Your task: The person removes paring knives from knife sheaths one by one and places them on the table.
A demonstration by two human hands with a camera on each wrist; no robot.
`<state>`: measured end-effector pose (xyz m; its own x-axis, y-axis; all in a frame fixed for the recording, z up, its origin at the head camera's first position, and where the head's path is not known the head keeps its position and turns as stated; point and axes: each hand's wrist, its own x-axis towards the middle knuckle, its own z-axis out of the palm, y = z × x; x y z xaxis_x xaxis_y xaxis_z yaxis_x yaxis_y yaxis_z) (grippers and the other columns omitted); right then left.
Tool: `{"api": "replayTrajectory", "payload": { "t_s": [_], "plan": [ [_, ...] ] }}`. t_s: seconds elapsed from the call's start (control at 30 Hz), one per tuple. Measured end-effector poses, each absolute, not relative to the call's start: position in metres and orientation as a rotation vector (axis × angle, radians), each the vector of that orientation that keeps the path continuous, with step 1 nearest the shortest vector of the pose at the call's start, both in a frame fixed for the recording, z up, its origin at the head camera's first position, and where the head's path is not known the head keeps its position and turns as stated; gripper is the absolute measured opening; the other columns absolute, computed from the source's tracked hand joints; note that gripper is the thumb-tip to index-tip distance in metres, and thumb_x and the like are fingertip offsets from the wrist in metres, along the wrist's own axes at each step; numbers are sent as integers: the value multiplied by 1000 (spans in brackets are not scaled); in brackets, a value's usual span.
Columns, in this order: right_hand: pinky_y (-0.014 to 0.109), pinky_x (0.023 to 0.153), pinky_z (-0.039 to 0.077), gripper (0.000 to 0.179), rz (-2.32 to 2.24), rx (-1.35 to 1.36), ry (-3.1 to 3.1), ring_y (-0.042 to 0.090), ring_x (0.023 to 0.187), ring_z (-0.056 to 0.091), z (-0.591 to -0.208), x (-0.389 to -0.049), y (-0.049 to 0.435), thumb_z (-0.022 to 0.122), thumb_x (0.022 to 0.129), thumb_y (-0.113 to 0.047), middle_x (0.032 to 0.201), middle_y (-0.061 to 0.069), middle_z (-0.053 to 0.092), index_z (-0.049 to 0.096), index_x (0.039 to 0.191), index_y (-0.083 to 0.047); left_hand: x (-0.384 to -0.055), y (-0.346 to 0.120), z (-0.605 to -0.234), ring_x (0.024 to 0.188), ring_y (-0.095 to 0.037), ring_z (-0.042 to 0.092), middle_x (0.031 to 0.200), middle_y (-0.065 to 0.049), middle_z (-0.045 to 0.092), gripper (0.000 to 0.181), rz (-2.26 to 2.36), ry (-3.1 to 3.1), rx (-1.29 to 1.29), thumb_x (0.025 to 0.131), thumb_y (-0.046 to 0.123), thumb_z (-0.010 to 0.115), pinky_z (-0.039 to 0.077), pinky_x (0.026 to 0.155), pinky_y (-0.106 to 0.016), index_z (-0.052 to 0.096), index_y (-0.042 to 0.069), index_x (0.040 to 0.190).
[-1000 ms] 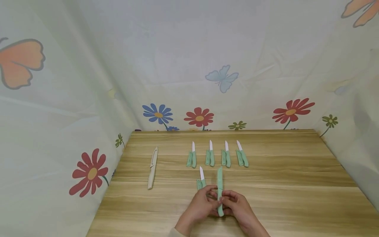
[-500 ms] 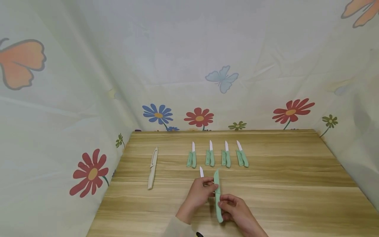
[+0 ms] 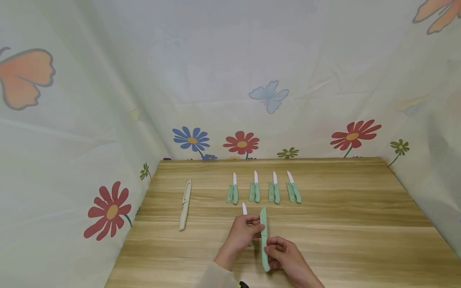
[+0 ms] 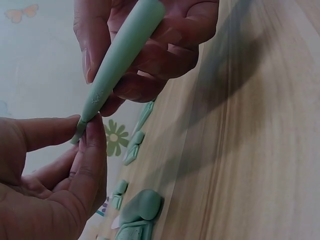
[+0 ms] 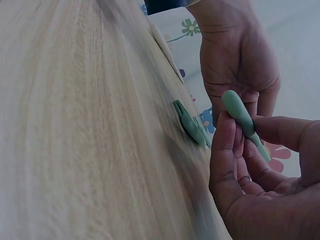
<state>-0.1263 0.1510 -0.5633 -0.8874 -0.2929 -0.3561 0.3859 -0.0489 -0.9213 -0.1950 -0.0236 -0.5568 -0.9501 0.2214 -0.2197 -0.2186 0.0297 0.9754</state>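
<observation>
A light-green sheathed paring knife (image 3: 265, 256) is held between both hands, above the table. My left hand (image 3: 240, 236) pinches its green sheath (image 3: 263, 220) between thumb and fingers. My right hand (image 3: 288, 256) grips the handle (image 4: 120, 60) lower down. Sheath and handle meet, with no blade showing between them. Beside and partly behind the left hand lies another green paring knife; its white blade (image 3: 244, 208) shows in the head view, and its handle (image 4: 142, 205) in the left wrist view.
Farther back, several green paring knives lie in a row with bare white blades, each beside its sheath, from a left one (image 3: 235, 194) to a right one (image 3: 296, 194). A cream knife (image 3: 185, 206) lies at the left. Printed cloth surrounds the wooden table (image 3: 342, 240).
My left hand has shifted up along the knife onto the sheath. The knife has moved slightly left and towards me, tilting a little. Over the last half second hardly anything has changed.
</observation>
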Motion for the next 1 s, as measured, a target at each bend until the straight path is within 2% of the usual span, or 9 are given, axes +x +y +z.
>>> {"api": "replayTrajectory", "payload": {
  "t_s": [0.33, 1.0],
  "plan": [
    [29, 71, 61, 41, -2007, 75, 1755, 14, 83, 64, -565, -125, 147, 64, 101, -12, 95, 1, 65, 49, 131, 11, -196, -25, -561, 82, -10, 67, 94, -4, 66, 27, 2017, 1977, -6, 92, 1, 72, 65, 81, -35, 71, -4, 118],
    [29, 71, 61, 36, -2004, 33, 1753, 15, 83, 64, -565, -125, 145, 62, 101, -10, 94, 1, 64, 49, 127, 10, -195, -26, -565, 81, -11, 66, 94, -6, 67, 28, 2040, 1981, -71, 90, 0, 75, 65, 82, -40, 71, -5, 117]
  ]
}}
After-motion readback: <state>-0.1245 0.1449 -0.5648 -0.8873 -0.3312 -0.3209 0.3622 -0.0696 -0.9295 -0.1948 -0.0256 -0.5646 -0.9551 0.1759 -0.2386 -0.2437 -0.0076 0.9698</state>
